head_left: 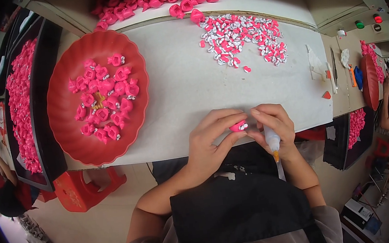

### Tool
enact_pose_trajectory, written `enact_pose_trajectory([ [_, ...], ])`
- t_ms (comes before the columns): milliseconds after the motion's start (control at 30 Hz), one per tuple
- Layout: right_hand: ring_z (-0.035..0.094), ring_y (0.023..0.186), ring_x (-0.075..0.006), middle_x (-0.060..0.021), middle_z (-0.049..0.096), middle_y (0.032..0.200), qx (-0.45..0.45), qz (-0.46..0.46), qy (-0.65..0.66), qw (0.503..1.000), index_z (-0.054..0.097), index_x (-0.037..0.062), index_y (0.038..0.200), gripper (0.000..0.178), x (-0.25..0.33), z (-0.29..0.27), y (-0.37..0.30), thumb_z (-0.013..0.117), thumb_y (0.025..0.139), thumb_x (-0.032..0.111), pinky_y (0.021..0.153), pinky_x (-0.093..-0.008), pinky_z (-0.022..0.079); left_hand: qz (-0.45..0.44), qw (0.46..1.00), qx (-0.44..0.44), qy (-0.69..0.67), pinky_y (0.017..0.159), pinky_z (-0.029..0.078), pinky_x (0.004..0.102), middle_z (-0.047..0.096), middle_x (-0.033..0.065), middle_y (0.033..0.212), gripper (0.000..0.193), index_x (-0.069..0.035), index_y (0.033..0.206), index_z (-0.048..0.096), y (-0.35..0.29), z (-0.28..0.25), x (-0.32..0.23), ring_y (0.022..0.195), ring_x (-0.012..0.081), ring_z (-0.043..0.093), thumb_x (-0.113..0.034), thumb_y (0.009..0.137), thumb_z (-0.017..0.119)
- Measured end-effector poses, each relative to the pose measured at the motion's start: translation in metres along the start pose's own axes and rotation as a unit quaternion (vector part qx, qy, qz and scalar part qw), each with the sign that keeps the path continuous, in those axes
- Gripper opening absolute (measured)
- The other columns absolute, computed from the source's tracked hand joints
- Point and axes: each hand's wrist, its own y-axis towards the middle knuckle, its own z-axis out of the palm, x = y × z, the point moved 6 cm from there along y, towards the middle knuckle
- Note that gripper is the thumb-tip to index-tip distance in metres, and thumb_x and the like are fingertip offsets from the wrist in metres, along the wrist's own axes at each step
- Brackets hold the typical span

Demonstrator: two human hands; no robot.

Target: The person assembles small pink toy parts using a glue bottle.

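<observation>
Over the near edge of the white table sheet (176, 85), my left hand (206, 137) pinches a small pink plastic piece (237, 127) between thumb and fingers. White, eye-like bits show on its right side. My right hand (280, 120) is closed around a small white squeeze bottle (272, 138), its orange tip pointing down toward me. The right fingertips come close to the pink piece; whether they touch it I cannot tell. Farther off lies a spread of small pink-and-white parts (228, 38). A red scalloped tray (68, 131) at the left holds several pink pieces with white eye-like bits.
Many pink pieces (152, 1) are heaped on the shelf at the back. A black bin (45, 105) of them stands far left, above a red stool (80, 194). Tweezers (334, 69) and scraps lie at the right. Other people sit at both sides.
</observation>
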Motion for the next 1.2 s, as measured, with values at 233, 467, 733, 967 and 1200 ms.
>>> enact_pose_trajectory([
  [233,0.056,0.075,-0.0183,-0.0118,0.055,0.094,0.001,0.023,-0.006,1.000,0.059,0.0043,0.103,0.043,-0.006,-0.006,-0.010,0.071,0.062,0.000,0.058,-0.0247,0.046,0.026,0.997,-0.033,0.060,0.070,0.047,0.0287,0.059,0.0109,0.095,0.024,-0.001,0.093,0.062,0.001,-0.001,-0.005,0.085,0.0228,0.058,-0.002,0.070,0.064],
  [467,0.055,0.069,-0.0172,-0.0120,0.056,0.093,-0.047,0.036,-0.015,0.998,0.060,0.0034,0.098,0.037,-0.009,-0.028,-0.015,0.070,0.063,-0.001,0.054,-0.0243,0.045,-0.065,0.993,0.011,-0.094,0.077,0.044,0.0284,0.058,0.0125,0.098,0.028,0.001,0.100,0.053,0.003,0.010,0.005,0.089,0.0196,0.057,0.002,0.074,0.061],
  [733,0.056,0.072,-0.0184,-0.0101,0.060,0.085,-0.157,0.126,-0.191,0.961,0.061,0.0016,0.084,0.017,-0.064,-0.141,-0.017,0.065,0.068,0.000,0.061,-0.0246,0.044,-0.208,0.937,0.021,-0.280,0.082,0.043,0.0284,0.056,0.0110,0.099,0.025,0.000,0.101,0.048,0.002,0.015,0.019,0.090,0.0172,0.054,0.005,0.078,0.055],
  [967,0.055,0.078,-0.0281,-0.0113,0.055,0.084,-0.070,0.194,-0.393,0.896,0.058,0.0022,0.086,0.023,-0.101,-0.145,-0.001,0.063,0.064,-0.002,0.068,-0.0326,0.044,-0.058,0.992,0.021,-0.107,0.076,0.045,0.0259,0.056,0.0090,0.098,0.026,0.000,0.098,0.054,0.008,0.037,0.010,0.085,0.0144,0.056,0.002,0.074,0.062],
  [1200,0.054,0.072,-0.0184,-0.0077,0.055,0.078,-0.163,0.191,-0.233,0.939,0.056,-0.0005,0.079,0.013,-0.074,-0.133,-0.016,0.059,0.067,-0.005,0.067,-0.0252,0.042,-0.025,0.999,0.027,-0.036,0.071,0.045,0.0258,0.057,0.0098,0.096,0.025,-0.001,0.095,0.056,0.011,0.043,0.007,0.081,0.0178,0.057,-0.001,0.071,0.064],
])
